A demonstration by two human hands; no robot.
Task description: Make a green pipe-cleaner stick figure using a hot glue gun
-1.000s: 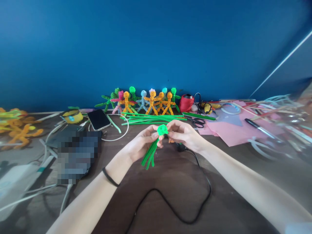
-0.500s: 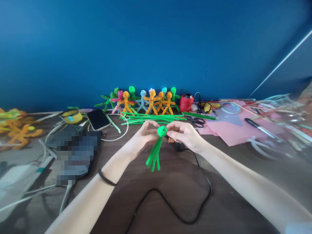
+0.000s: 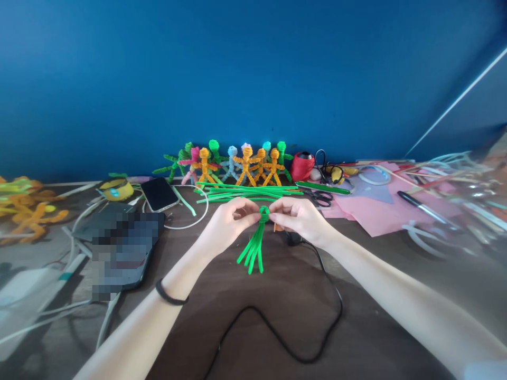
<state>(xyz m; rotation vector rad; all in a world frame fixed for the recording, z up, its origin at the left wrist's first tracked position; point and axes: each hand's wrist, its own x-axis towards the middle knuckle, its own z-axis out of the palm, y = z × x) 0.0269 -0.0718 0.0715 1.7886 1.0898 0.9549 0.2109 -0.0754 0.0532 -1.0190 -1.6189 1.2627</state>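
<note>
A green pipe-cleaner bundle (image 3: 254, 245) with a coiled knob at its top hangs above the dark table, its loose ends pointing down toward me. My left hand (image 3: 227, 221) pinches the coiled top from the left, thumb and fingers closed on it. My right hand (image 3: 299, 219) pinches the same coil from the right. A black band sits on my left wrist.
A row of pipe-cleaner figures (image 3: 237, 163) stands against the blue wall, with loose green pipe cleaners (image 3: 245, 192) in front. A phone (image 3: 159, 193), scissors (image 3: 320, 198), red spool (image 3: 302, 166), pink paper (image 3: 376, 211), a pen (image 3: 420, 207) and a black cable (image 3: 293, 338) lie around.
Both hands have lowered slightly and drawn closer together on the coil. The bundle's loose ends have swung from lower left to more straight down.
</note>
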